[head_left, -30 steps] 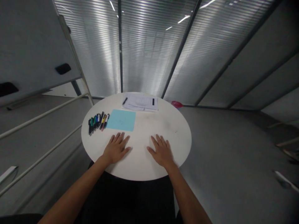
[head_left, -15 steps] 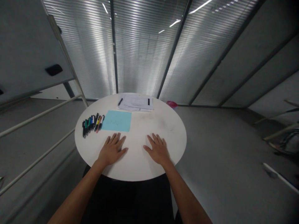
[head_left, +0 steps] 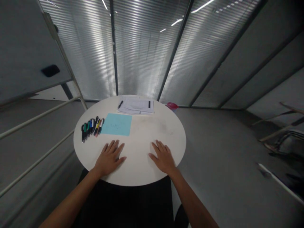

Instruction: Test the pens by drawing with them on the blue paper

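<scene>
Both palms face down on a round white table (head_left: 142, 158). My left hand (head_left: 109, 158) has its fingers spread and holds nothing, just below a light blue sheet (head_left: 117, 124) with faint marks on it. To the right, my right hand (head_left: 163, 157) lies with its fingers stretched out, also without anything in it. Several pens (head_left: 91, 127) in black, green, blue, yellow and red lie side by side left of the blue sheet.
At the table's far edge lie white papers (head_left: 136, 105), with a dark pen (head_left: 120, 104) on their left. A red basket (head_left: 172, 105) stands beyond the table. On the left is a whiteboard stand's white rail (head_left: 40, 117); chair parts (head_left: 285, 126) show at the right.
My hands have slid a little toward me and slightly apart, still flat on the table. The whole view has shifted slightly; the pens and papers keep their arrangement.
</scene>
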`<state>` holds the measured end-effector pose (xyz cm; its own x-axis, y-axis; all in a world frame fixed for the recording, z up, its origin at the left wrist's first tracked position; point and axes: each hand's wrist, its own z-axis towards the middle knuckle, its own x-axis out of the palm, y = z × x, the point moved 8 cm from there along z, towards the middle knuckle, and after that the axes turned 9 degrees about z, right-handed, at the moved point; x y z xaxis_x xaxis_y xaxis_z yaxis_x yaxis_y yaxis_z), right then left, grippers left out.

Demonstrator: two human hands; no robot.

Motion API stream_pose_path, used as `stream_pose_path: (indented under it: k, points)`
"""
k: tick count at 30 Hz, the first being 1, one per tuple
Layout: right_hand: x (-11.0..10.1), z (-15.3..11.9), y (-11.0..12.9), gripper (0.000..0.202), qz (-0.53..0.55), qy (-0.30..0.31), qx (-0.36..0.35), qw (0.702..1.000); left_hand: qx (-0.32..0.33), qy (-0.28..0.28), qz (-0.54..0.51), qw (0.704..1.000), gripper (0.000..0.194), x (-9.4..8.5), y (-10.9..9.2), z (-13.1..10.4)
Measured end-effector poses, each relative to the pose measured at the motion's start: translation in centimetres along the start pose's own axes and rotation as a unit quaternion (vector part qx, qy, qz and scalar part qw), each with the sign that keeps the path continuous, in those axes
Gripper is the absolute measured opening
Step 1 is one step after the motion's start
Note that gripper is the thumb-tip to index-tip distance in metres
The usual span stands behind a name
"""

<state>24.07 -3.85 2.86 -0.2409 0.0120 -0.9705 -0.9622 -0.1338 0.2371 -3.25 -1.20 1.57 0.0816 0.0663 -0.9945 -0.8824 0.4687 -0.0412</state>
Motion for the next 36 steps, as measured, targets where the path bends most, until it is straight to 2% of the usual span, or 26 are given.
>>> stream_pose_path:
  k: [9, 15, 19, 25, 36]
  points:
    - [0.6, 0.4, -0.5, 0.069, -0.007, -0.020, 0.005, 1.000, -0.014, -0.034, 0.012, 0.999, 0.068, -0.8, -0.2, 0.5]
    - [0.4, 0.4, -0.5, 0.069, -0.013, -0.020, 0.005, 1.000, -0.051, -0.059, 0.002, 0.997, 0.055, -1.8, 0.4, 2.1]
    - [0.4, 0.5, -0.5, 0.068, -0.012, -0.021, 0.009, 1.000, -0.056, -0.074, 0.001, 0.996, 0.059, -1.4, 0.7, 2.7]
    - [0.4, 0.6, -0.6, 0.072, -0.014, -0.021, 0.023, 0.999, -0.060, -0.018, 0.004, 0.998, 0.069, 0.3, 1.0, 2.9]
    - [0.3, 0.6, -0.6, 0.070, -0.012, -0.016, 0.032, 0.999, -0.063, 0.003, 0.002, 0.998, 0.073, 0.3, 1.1, 3.0]
